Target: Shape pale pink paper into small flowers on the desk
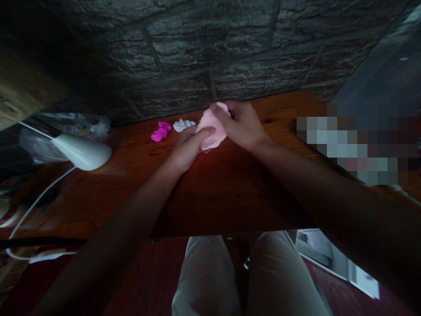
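Pale pink, flattened lump of soft, dough-like material (218, 139) gripped between left hand (190, 145) and right hand (248, 125)

The pink lump is just above the frame's centre, over the reddish-brown wooden bench (128, 193). Both hands hold it, the left at its lower left, the right at its upper right, with thumbs lying across the near face. The step in hand looks like pressing or shaping. The next move seems to call for even thumb pressure while the fingers support the back, lest the edge tear. Left of the hands, a small, crumpled white lump (183, 126) and a bright magenta, irregular lump (161, 131) lie on the bench.
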### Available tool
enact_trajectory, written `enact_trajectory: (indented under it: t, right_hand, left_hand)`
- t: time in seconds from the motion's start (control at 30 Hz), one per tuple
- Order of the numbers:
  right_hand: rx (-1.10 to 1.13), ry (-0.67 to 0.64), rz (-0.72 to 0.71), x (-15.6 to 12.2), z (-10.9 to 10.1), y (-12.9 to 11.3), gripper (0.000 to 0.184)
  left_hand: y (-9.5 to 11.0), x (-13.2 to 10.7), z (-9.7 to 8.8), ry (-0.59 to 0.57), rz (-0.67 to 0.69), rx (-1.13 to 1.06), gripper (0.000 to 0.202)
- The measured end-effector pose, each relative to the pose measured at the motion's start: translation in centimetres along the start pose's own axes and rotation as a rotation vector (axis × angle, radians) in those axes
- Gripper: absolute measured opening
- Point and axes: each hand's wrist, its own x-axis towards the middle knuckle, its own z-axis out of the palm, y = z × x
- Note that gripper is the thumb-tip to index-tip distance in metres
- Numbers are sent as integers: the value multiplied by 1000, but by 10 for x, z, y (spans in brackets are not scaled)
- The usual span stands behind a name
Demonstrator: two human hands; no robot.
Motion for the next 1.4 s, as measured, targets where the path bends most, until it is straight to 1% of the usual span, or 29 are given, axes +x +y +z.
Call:
enact_trajectory:
  t: [0.2, 0.47, 0.7, 0.9, 1.0, 1.13, 1.4]
  right_hand:
    - [-20, 7, -23, 0, -1, 2, 48]
    - [-23, 26, -7, 0, 0, -1, 40]
    - [-25, 24, -5, -2, -1, -5, 37]
    - [-33, -10, -23, -2, -1, -4, 40]
    - [-40, -1, -24, -2, -1, -3, 43]
    - [-24, 14, -20, -2, -1, -4, 45]
    - [-6, 18, -7, -3, 0, -4, 43]
  left_hand:
    - [1, 0, 0, -5, -25, 16, 30]
    - [2, 1, 0, 0, -46, -24, 27]
    - [4, -1, 2, 5, -45, -20, 31]
    - [4, 0, 5, 13, -35, -45, 33]
    - [6, -2, 6, 14, -35, -74, 33]
    - [10, -5, 8, 15, -71, -110, 32]
    - [10, -5, 12, 71, -62, -163, 30]
